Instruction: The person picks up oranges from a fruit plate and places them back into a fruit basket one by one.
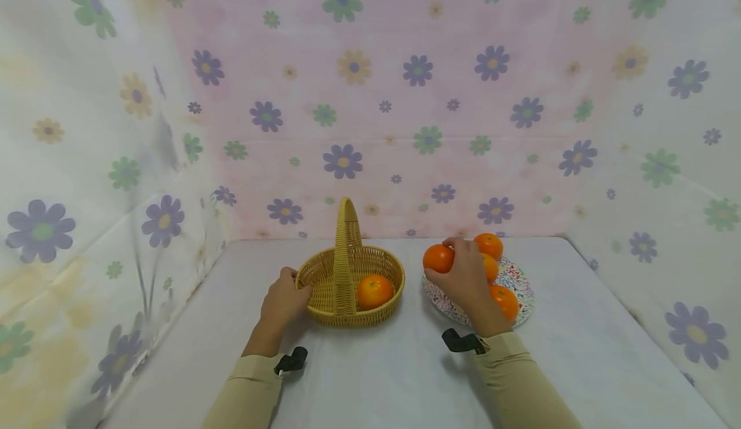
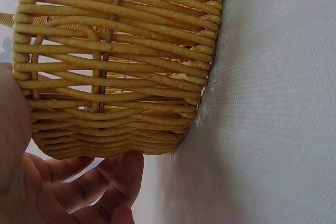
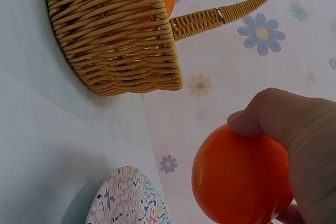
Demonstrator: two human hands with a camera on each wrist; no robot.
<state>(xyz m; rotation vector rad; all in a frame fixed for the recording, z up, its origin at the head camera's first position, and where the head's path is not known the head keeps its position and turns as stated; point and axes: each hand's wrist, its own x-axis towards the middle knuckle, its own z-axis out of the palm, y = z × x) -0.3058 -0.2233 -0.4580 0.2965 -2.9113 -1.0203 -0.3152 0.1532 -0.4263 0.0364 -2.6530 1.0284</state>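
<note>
Desk (image 1: 370, 377) carrying a wicker basket (image 1: 344, 287), with a lifted orange (image 1: 438, 258) being held up to the basket's right.

The basket is standing upright, its handle arching over the top; a speckled plate (image 1: 515, 274) is lying to its right. At the basket's left side, the person's left grip (image 1: 283, 300) is pinching the rim, thumb over the edge and fingers outside. To the basket's right, the right grip (image 1: 466, 274) is pinching the lifted orange above the plate. One orange (image 1: 375, 292) is resting inside the basket, right of its handle; three more oranges (image 1: 505, 301) are sitting right of the basket, on the plate.
</note>
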